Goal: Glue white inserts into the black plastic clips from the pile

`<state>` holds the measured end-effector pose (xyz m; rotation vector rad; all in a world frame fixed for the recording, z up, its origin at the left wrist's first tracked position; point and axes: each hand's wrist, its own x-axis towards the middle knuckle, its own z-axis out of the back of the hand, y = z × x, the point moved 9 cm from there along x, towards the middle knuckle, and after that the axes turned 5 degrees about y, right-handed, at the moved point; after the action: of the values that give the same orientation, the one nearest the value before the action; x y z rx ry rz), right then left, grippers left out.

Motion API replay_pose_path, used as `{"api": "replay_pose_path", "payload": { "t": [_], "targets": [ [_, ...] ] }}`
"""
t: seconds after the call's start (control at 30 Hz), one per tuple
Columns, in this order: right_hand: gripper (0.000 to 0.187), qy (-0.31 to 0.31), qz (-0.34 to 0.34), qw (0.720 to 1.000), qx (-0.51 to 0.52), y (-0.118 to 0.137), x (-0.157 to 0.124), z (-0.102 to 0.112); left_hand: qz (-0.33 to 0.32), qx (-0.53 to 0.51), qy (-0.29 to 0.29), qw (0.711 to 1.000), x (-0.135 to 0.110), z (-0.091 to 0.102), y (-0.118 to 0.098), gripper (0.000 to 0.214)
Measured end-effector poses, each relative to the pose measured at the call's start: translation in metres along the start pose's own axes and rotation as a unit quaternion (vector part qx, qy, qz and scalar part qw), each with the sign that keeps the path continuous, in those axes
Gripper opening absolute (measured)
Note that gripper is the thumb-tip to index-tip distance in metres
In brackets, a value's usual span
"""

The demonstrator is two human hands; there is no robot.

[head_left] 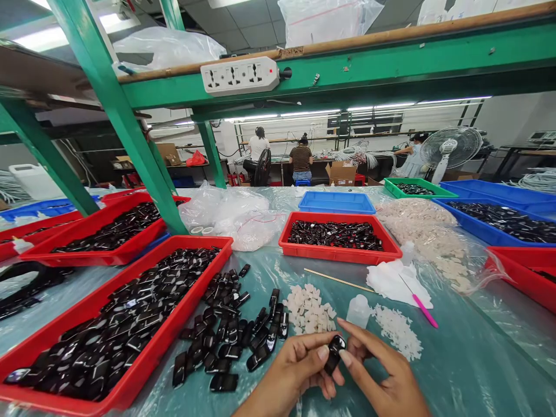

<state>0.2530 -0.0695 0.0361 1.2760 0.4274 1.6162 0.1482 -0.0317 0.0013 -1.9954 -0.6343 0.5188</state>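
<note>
Between both hands is a small glossy black plastic casing [334, 354], held low at the front of the table. My left hand [299, 365] is closed round it, thumb and fingers gripping its left side. From the other side, my right hand [377, 365] pinches the casing's edge with the thumb, its index finger stretched out above. Loose black casings [230, 330] lie left of my hands. Just beyond them are a heap of small beige pieces [309, 307], a translucent bottle [358, 311] and a heap of small white pieces [397, 331].
A red tray [221, 246] full of black casings stands at left, another red tray [341, 250] ahead. A pink-handled needle tool [424, 311] rests on white cloth [393, 281], near a thin wooden stick [339, 279]. A green shelf frame [117, 116] rises at left. People work far behind.
</note>
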Motion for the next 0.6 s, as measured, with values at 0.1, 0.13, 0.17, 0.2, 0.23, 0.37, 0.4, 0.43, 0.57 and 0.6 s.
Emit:
{"api": "replay_pose_path", "payload": {
  "t": [0.1, 0.13, 0.17, 0.2, 0.23, 0.37, 0.4, 0.43, 0.57, 0.6],
  "targets": [
    [0.026, 0.027, -0.053, 0.997, 0.050, -0.014, 0.001, -0.008, 0.000, -0.013, -0.035, 0.999, -0.001, 0.011, 0.004, 0.056],
    [0.023, 0.040, -0.083, 0.993, 0.079, -0.021, 0.001, -0.011, -0.002, -0.016, -0.042, 0.999, -0.001, 0.013, 0.005, 0.058],
    [0.022, 0.051, -0.117, 0.985, 0.113, -0.028, 0.000, -0.015, -0.004, -0.019, -0.043, 0.999, -0.001, 0.013, 0.005, 0.057],
    [0.022, 0.061, -0.148, 0.976, 0.150, -0.034, -0.001, -0.019, -0.008, -0.023, -0.044, 0.999, -0.001, 0.013, 0.004, 0.054],
    [0.023, 0.069, -0.174, 0.965, 0.186, -0.039, -0.002, -0.023, -0.012, -0.027, -0.042, 0.999, -0.001, 0.013, 0.004, 0.051],
    [0.024, 0.074, -0.199, 0.934, 0.288, -0.039, -0.002, -0.033, -0.022, -0.022, -0.022, 0.999, -0.001, 0.007, 0.000, 0.041],
    [0.024, 0.066, -0.200, 0.930, 0.302, -0.038, -0.003, -0.034, -0.025, -0.013, -0.015, 0.999, -0.001, 0.005, 0.000, 0.041],
    [0.024, 0.059, -0.201, 0.926, 0.313, -0.038, -0.003, -0.035, -0.030, 0.000, -0.008, 1.000, 0.000, 0.005, 0.000, 0.041],
    [0.028, 0.040, -0.216, 0.920, 0.324, -0.041, -0.008, -0.041, -0.058, 0.098, -0.047, 0.992, 0.000, 0.016, -0.002, 0.033],
    [0.030, 0.040, -0.220, 0.923, 0.312, -0.043, -0.009, -0.041, -0.072, 0.138, -0.071, 0.985, -0.001, 0.020, -0.005, 0.028]
  ]
}}
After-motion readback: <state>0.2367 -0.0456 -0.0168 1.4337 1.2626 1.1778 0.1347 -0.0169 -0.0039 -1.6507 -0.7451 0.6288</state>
